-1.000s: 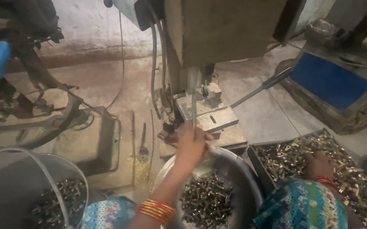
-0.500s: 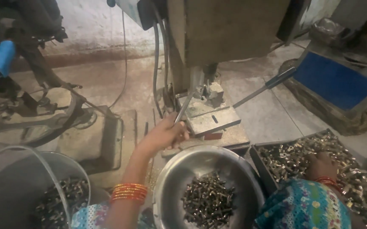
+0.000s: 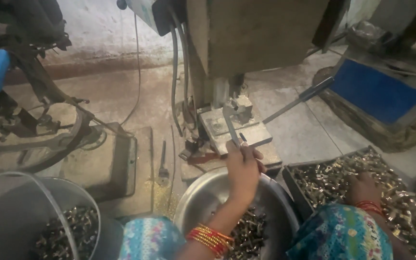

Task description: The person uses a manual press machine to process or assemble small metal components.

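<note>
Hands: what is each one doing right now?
Left hand: closed on the thin metal tool.
Right hand: in the tray of metal parts; grip cannot be told.

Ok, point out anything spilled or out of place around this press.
Fine yellowish filings lie scattered on the floor between the grey bucket and the steel bowl, and a small tool lies loose on the floor beside them. Nothing else stands out.

The left hand [image 3: 242, 168] grips a thin metal rod [image 3: 231, 126] reaching up to the press block [image 3: 234, 129], above a steel bowl [image 3: 193, 207] of small parts. The right hand [image 3: 362, 185] rests in a tray [image 3: 294, 185] of brass-coloured pieces, perhaps grasping some.
</note>
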